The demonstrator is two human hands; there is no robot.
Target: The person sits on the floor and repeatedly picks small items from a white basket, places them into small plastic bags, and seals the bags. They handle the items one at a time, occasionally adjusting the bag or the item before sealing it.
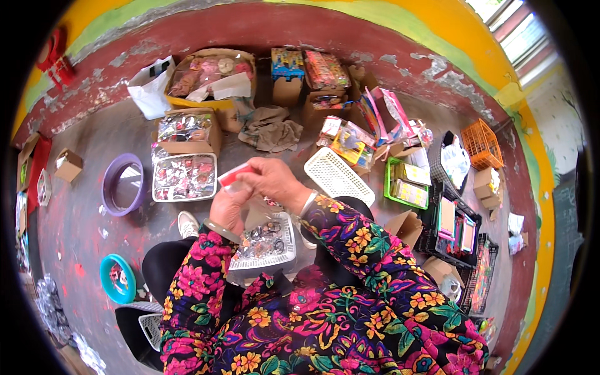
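Both my hands meet in front of my lap around a small red-and-white card, perhaps the header of a small packet. My right hand pinches its right end from above. Just below, my left hand is closed with its fingertips at the card's lower edge. What lies inside the fingers is partly hidden. Under the hands, a white plastic basket between my knees holds many small dark and shiny pieces in clear wrapping. Beyond my left hand stands a white tray filled with small packaged items.
A purple basin and a turquoise basin are on the floor at left. Ahead, a white perforated basket leans near boxes of packets. A green basket and black crates stand at right. Cardboard boxes line the wall.
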